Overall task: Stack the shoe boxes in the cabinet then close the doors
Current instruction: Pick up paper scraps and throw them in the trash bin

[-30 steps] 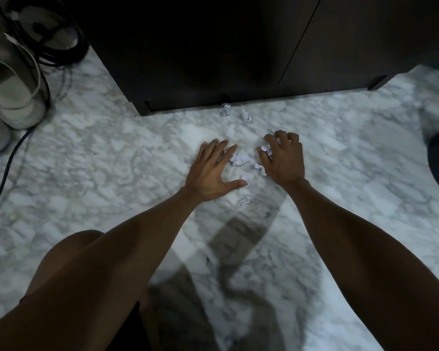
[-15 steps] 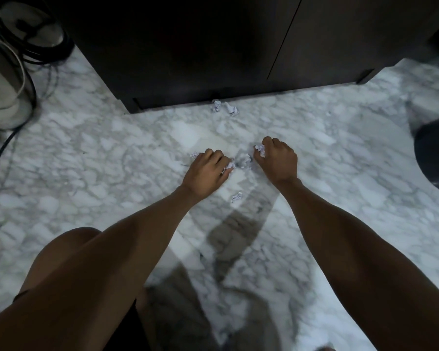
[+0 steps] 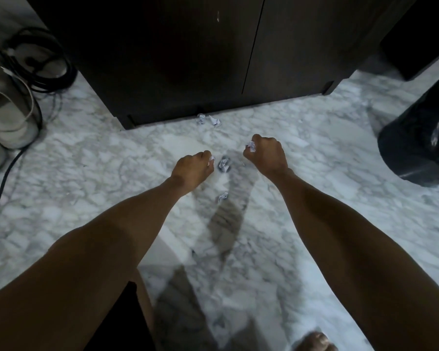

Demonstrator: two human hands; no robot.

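Observation:
The dark cabinet [image 3: 178, 59] stands ahead with both doors closed; a thin seam [image 3: 251, 51] runs between them. No shoe box is in view. My left hand [image 3: 192, 171] is curled around a crumpled paper scrap just above the marble floor. My right hand [image 3: 265, 154] is fisted around another white scrap that shows at its thumb side. One crumpled paper ball [image 3: 224, 164] lies on the floor between the two hands, and a smaller scrap [image 3: 223, 197] lies nearer to me.
Two more paper scraps [image 3: 208, 120] lie at the cabinet's base. A black plastic bag [image 3: 421, 138] sits at the right. Pale sandals [image 3: 5, 117] and black cables [image 3: 43, 64] are at the left. My knee [image 3: 142, 287] and toes [image 3: 314, 342] show below.
My left hand went from flat on the floor to curled around a scrap. Both hands lifted slightly and drew apart, and the view pulled back from the cabinet.

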